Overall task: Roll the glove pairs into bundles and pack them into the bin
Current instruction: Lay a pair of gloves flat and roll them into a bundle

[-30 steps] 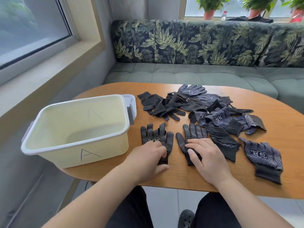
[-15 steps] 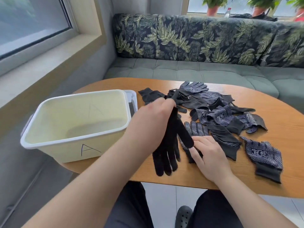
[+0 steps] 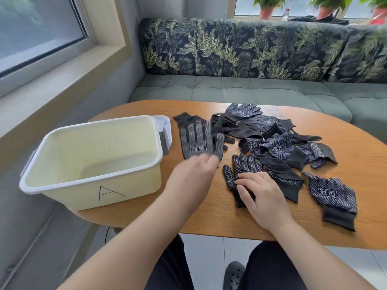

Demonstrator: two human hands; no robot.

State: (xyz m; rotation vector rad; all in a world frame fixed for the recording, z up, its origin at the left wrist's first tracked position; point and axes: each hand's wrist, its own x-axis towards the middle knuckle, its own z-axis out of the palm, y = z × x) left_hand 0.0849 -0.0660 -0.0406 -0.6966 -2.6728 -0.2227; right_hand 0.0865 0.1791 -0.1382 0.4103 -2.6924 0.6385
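Note:
A pale yellow bin [image 3: 136,183] marked "A" stands on the left of the wooden table [image 3: 211,222]. My left hand [image 3: 193,177] grips the cuff of a dark dotted glove [image 3: 199,140]; the glove is blurred, with its fingers pointing away from me beside the bin. Flat on the table lies a second dotted glove [image 3: 240,169], and my right hand [image 3: 265,197] rests on its cuff end with straight fingers. Behind it sits a loose pile of dark gloves [image 3: 272,141].
One more dotted glove [image 3: 333,194] lies alone near the right front table edge. A grey bench with a leaf-patterned backrest [image 3: 251,51] runs behind the table. A window ledge [image 3: 52,80] is on the left. My knees and a shoe show below the table edge.
My left hand lifted its glove off the table, hung it fingers down, then swung it so the fingers point away near the bin. My right hand stayed on the other glove.

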